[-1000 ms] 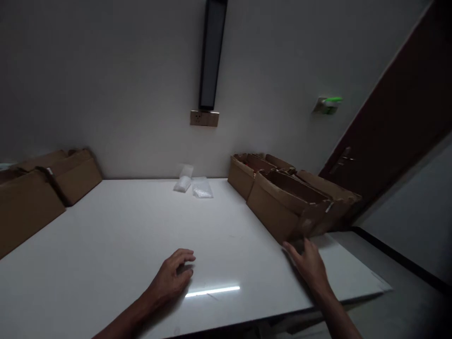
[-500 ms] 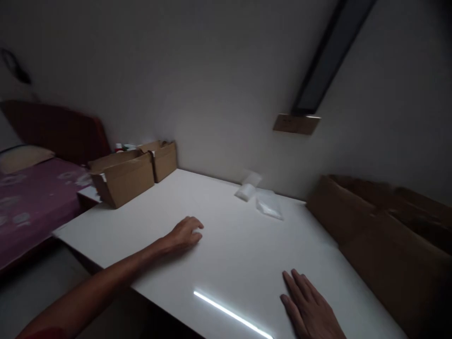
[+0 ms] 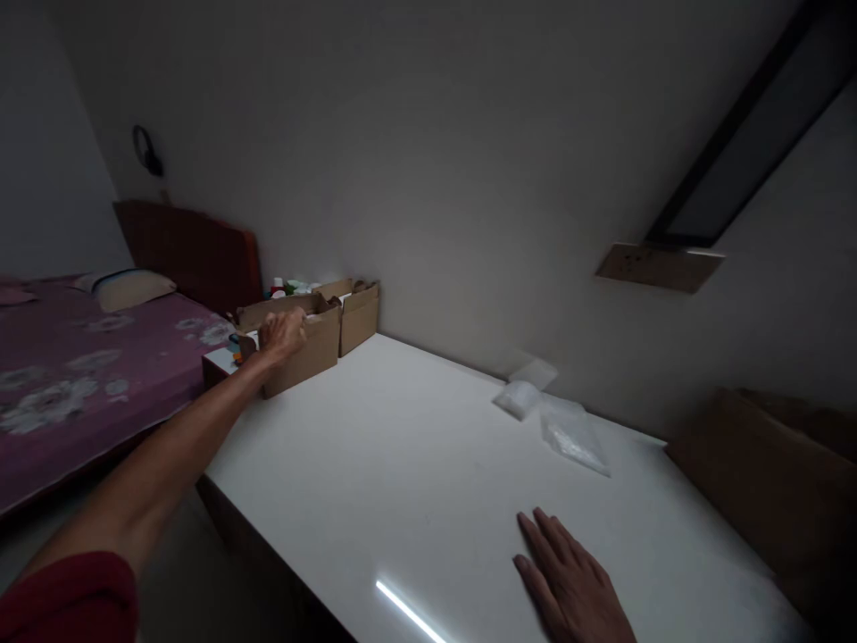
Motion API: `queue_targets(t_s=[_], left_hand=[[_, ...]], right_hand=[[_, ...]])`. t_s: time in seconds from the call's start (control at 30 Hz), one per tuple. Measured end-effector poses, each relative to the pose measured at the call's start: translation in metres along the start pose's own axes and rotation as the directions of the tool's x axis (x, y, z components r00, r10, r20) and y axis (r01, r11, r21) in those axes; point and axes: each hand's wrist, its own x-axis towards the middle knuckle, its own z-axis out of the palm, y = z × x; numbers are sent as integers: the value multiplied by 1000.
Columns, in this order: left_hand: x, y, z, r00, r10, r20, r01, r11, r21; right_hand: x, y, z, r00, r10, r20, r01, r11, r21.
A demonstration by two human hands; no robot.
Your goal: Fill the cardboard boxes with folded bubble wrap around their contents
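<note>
My left hand (image 3: 281, 332) reaches far out to the left and sits at the open top of the nearer cardboard box (image 3: 301, 353), its fingers curled over the rim; what they hold, if anything, is hidden. A second cardboard box (image 3: 360, 313) stands just behind it against the wall. My right hand (image 3: 569, 585) lies flat on the white table (image 3: 415, 464) near the front edge, fingers stretched out and holding nothing. Small clear plastic bags (image 3: 555, 420) lie by the wall at the table's far side.
A bed with a purple flowered cover (image 3: 73, 366) and a dark headboard stands left of the table. Brown cardboard boxes (image 3: 769, 482) line the table's right side. A wall socket plate (image 3: 660, 265) hangs under a dark strip. Small bottles (image 3: 287, 288) show behind the left boxes.
My view has swung left. My left hand left the tabletop and stretched out to the nearer left box. My right hand moved from the right-hand box to lie flat on the table.
</note>
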Motion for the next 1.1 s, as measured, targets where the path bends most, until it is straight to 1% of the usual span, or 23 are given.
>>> queue_targets(t_s=[0.07, 0.17, 0.23, 0.3, 0.33, 0.37, 0.43, 0.47, 0.53, 0.6, 0.63, 0.67, 0.7, 0.77, 0.8, 0.83, 0.87, 0.9, 0.93, 0.97, 1.0, 1.03, 1.1], left_hand=[[-12, 6, -7, 999, 41, 23, -42, 999, 6], [-43, 27, -22, 985, 165, 50, -164, 986, -19], [-71, 47, -32, 961, 267, 70, -263, 963, -55], [-103, 70, -40, 918, 389, 76, -380, 919, -109], [-120, 82, -43, 884, 464, 61, -452, 880, -145], [-137, 94, -46, 833, 553, 15, -541, 820, -189], [-169, 115, -53, 713, 696, -87, -691, 674, -261], [-184, 123, -56, 654, 745, -130, -743, 601, -294], [-207, 132, -65, 562, 804, -194, -805, 478, -351], [-222, 132, -72, 505, 825, -253, -836, 396, -380], [-228, 129, -74, 497, 817, -292, -845, 380, -375], [-232, 125, -75, 507, 792, -339, -848, 389, -361], [-236, 119, -73, 531, 751, -393, -842, 413, -348], [-243, 106, -62, 622, 616, -484, -783, 500, -370], [-245, 99, -53, 690, 531, -492, -722, 552, -416], [-246, 93, -41, 770, 446, -457, -636, 603, -481], [-246, 87, -28, 853, 367, -371, -521, 646, -558], [-245, 84, -14, 924, 290, -251, -383, 676, -630], [-243, 82, 0, 968, 224, -109, -237, 688, -686], [-240, 82, 14, 983, 180, 36, -98, 683, -724], [-237, 85, 26, 974, 157, 166, 21, 662, -749], [-232, 90, 38, 953, 151, 264, 113, 630, -769], [-222, 103, 55, 911, 155, 383, 236, 565, -791]], right_hand=[[1, -2, -3, 1000, -9, 5, 9, 1000, 2], [3, -6, -8, 1000, 5, 9, -5, 1000, 13], [4, -7, -11, 1000, 16, 5, -16, 999, 41], [4, -7, -13, 1000, 20, -9, -19, 995, 95], [3, -7, -15, 1000, 22, -15, -20, 991, 133], [2, -7, -17, 1000, 25, -15, -22, 984, 176], [-4, -6, -22, 999, 36, 3, -35, 961, 273], [-8, -6, -25, 999, 45, 17, -49, 945, 323], [-20, -5, -29, 995, 78, 55, -94, 905, 414], [-32, -5, -32, 990, 109, 89, -139, 863, 485], [-38, -6, -33, 988, 117, 96, -150, 845, 514], [-43, -7, -33, 988, 122, 96, -154, 829, 538], [-48, -8, -33, 988, 127, 89, -155, 817, 555], [-53, -13, -34, 989, 127, 73, -146, 803, 578], [-55, -17, -34, 991, 121, 65, -136, 799, 585], [-55, -21, -36, 993, 107, 57, -120, 797, 592], [-55, -26, -38, 995, 91, 47, -101, 795, 599], [-53, -31, -41, 996, 77, 34, -82, 793, 604], [-50, -36, -44, 998, 67, 18, -64, 792, 607], [-46, -40, -47, 998, 59, 2, -48, 792, 609], [-40, -44, -50, 999, 49, -12, -31, 793, 609], [-34, -46, -52, 999, 35, -26, -12, 795, 606], [-17, -48, -54, 998, 19, -54, 16, 815, 580]])
